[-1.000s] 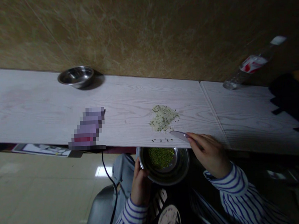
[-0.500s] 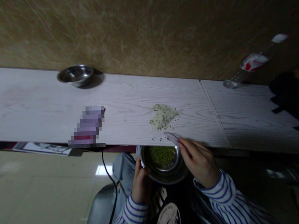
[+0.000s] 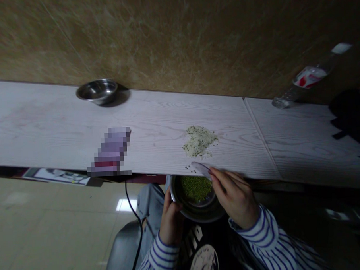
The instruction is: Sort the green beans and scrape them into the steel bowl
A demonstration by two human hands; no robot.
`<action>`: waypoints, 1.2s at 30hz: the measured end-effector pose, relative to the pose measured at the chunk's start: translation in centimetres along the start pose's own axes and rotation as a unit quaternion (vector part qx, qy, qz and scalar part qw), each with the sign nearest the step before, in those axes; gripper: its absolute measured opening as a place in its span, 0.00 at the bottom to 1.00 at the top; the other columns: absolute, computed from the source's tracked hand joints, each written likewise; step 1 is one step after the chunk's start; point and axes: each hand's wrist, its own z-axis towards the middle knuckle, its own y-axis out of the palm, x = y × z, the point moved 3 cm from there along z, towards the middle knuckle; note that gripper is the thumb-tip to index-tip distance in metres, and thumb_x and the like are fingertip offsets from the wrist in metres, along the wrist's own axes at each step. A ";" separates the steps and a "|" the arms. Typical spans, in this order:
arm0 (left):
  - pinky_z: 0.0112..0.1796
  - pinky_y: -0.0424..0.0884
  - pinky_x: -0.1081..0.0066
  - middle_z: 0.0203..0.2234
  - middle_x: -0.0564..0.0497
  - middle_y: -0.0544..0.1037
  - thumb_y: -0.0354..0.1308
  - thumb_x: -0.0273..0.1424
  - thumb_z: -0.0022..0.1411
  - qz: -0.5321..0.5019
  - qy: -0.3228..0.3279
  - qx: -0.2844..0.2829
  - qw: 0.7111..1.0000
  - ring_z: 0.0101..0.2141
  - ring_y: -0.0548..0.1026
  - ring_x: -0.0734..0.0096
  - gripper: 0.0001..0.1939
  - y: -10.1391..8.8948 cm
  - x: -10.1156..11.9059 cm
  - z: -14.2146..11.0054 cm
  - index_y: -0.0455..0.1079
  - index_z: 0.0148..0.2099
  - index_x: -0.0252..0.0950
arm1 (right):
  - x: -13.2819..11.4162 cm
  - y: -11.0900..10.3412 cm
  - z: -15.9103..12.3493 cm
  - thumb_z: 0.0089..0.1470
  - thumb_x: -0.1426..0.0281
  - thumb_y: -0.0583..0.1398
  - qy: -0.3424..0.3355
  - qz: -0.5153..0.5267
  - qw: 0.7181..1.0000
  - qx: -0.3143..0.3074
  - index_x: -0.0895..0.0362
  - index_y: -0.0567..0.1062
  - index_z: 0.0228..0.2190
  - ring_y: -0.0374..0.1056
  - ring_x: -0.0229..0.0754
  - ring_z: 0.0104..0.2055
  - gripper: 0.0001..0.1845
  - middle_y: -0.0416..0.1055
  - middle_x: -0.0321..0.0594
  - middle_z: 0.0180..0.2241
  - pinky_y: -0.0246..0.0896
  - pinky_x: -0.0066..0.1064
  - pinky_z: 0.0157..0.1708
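Note:
My left hand (image 3: 172, 221) is closed on the left rim of a steel bowl (image 3: 198, 218) held just below the counter's front edge. Green mung beans (image 3: 197, 188) cover part of the bowl's bottom. Between the fingers of my right hand (image 3: 236, 196) is a thin, pale, blade-shaped tool (image 3: 201, 168); its exact kind is unclear. Its tip rests at or just over the counter, beside a few loose beans (image 3: 191, 169) at the edge. Farther back lies a heap of white rice mixed with green beans (image 3: 199, 141). My right hand hides the bowl's right rim.
A second steel bowl (image 3: 97, 92) stands near the wall on the left of the white counter (image 3: 155, 112). A blurred-out phone-like object (image 3: 112, 150) lies at the front left, near a black cable (image 3: 127, 201). At the right are a plastic bottle (image 3: 308, 77) and a dark object (image 3: 352, 119).
My right hand has moved left with the tool along the counter's front edge. Fewer loose beans show there now. My left hand keeps its hold on the bowl.

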 end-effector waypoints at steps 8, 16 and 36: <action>0.52 0.69 0.52 0.51 0.47 0.79 0.61 0.30 0.50 0.036 0.019 0.008 0.999 0.54 0.72 0.45 0.32 -0.6 0.8 -0.2 0.71 0.59 0.45 | 1.4 1.4 1.8 0.63 0.77 0.57 -0.005 0.012 1.000 -0.028 0.58 0.78 0.44 0.78 0.42 0.35 0.11 0.82 0.44 0.36 0.71 0.35 0.37; 0.52 0.68 0.54 0.50 0.47 0.78 0.62 0.30 0.49 0.031 0.051 0.028 0.998 0.54 0.71 0.47 0.32 -2.1 1.6 -0.2 0.70 0.59 0.44 | 0.5 1.5 2.0 0.61 0.79 0.58 -0.040 0.069 0.994 -0.074 0.58 0.78 0.42 0.77 0.40 0.35 0.11 0.82 0.39 0.34 0.64 0.35 0.36; 0.37 0.75 0.63 0.38 0.50 0.82 0.64 0.27 0.47 0.047 0.048 0.053 0.996 0.38 0.78 0.57 0.27 -3.2 0.6 -2.0 0.73 0.52 0.40 | 3.1 -3.1 -0.5 0.62 0.75 0.58 0.000 0.027 0.999 0.019 0.56 0.80 0.41 0.78 0.43 0.33 0.10 0.83 0.43 0.34 0.72 0.36 0.35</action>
